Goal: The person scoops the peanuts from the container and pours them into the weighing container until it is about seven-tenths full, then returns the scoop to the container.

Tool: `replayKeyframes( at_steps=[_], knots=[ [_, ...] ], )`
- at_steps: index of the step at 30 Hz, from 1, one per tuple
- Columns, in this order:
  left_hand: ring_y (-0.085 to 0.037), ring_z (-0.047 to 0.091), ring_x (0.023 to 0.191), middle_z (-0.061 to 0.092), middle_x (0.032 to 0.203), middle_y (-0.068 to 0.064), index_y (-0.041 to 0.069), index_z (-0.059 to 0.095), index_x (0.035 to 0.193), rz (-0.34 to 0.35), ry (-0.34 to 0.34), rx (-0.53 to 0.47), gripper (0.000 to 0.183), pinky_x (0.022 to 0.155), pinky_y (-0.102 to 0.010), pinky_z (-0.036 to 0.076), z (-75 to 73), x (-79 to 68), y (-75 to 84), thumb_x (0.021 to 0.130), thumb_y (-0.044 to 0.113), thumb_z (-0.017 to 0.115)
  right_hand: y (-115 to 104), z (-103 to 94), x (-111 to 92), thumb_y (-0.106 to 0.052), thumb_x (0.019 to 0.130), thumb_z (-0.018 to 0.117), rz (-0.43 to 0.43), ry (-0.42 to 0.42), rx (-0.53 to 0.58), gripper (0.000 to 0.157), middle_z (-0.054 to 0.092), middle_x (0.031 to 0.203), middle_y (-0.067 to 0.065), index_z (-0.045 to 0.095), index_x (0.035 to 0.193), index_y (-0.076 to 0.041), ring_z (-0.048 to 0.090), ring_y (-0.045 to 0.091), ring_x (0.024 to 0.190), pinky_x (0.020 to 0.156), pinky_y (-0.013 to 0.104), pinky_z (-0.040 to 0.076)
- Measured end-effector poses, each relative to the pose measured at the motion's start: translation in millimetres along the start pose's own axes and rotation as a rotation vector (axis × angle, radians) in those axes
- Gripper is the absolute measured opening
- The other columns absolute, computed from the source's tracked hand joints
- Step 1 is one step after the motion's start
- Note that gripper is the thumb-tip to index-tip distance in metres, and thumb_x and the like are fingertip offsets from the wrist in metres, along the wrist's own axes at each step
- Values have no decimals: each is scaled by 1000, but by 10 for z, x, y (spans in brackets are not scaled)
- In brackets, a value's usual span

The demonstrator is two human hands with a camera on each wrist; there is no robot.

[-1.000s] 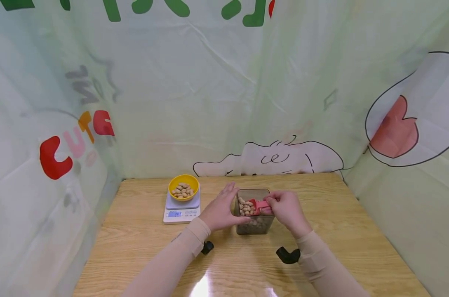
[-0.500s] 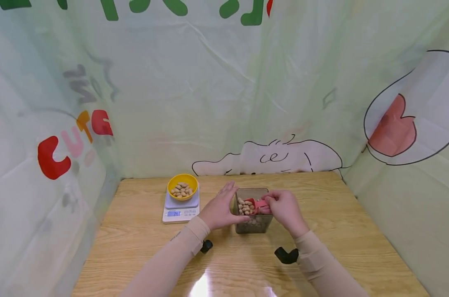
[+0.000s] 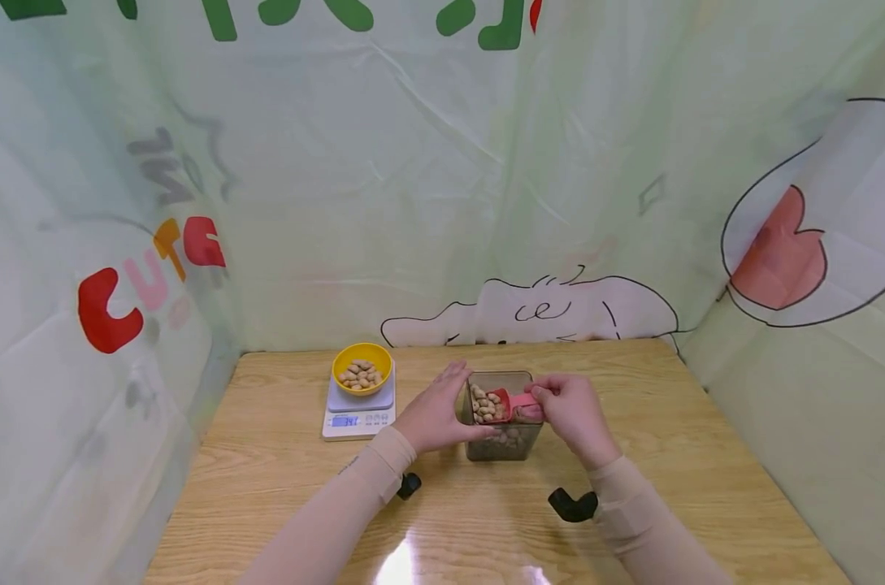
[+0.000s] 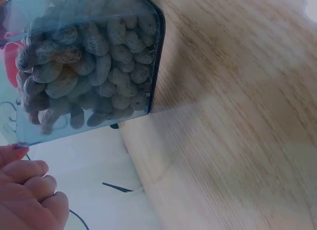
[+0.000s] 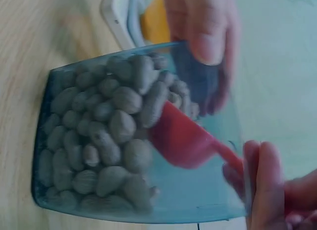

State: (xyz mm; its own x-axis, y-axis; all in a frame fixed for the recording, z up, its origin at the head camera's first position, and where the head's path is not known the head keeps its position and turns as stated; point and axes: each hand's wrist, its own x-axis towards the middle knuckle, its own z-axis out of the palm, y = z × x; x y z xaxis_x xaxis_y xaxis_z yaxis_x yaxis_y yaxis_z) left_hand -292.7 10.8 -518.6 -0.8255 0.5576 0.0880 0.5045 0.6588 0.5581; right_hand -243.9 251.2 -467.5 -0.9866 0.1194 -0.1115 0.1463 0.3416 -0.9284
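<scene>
A see-through grey plastic box stands on the table, filled partway with unshelled peanuts. My left hand holds it by the left side, thumb along the front rim and fingers towards the back. In the left wrist view, a fingertip of the left hand touches a corner of the box. My right hand pinches the handle of a red scoop at the right rim. In the right wrist view, the scoop's bowl lies inside the box against the peanuts; what it contains is mostly hidden.
To the left, a white digital kitchen scale carries a yellow bowl with several peanuts in it. Black curved pieces sit by both wrists. A printed curtain hangs behind the wooden table and at both sides.
The right hand has shifted slightly to the right with the scoop, and more of the scoop's handle shows. The left hand, box, scale and bowl stay in place.
</scene>
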Motion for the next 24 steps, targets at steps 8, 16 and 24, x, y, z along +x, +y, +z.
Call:
replayKeyframes(
  at_steps=[8, 16, 24],
  knots=[
    [-22, 18, 170, 19, 182, -4, 16, 30, 171, 3, 3, -14, 112, 136, -48, 29, 23, 6, -8, 86, 72, 77, -37, 111, -19, -2, 110, 53, -102, -31, -170, 26, 79, 103, 24, 74, 119, 12, 81, 20, 81, 72, 27, 68],
    [-22, 18, 170, 18, 182, -3, 17, 29, 171, -3, -2, 12, 114, 136, -45, 27, 46, 22, -32, 86, 76, 75, -19, 85, -6, 0, 110, 52, 30, 32, 39, 28, 74, 114, 31, 69, 124, 16, 78, 10, 73, 71, 23, 67],
    [-24, 18, 170, 17, 182, -5, 15, 28, 171, 0, -3, 30, 113, 136, -47, 28, 7, 4, -14, 87, 76, 73, -43, 12, -16, -2, 111, 52, 58, 65, 117, 30, 72, 118, 31, 67, 128, 17, 77, 6, 73, 73, 21, 66]
  ],
)
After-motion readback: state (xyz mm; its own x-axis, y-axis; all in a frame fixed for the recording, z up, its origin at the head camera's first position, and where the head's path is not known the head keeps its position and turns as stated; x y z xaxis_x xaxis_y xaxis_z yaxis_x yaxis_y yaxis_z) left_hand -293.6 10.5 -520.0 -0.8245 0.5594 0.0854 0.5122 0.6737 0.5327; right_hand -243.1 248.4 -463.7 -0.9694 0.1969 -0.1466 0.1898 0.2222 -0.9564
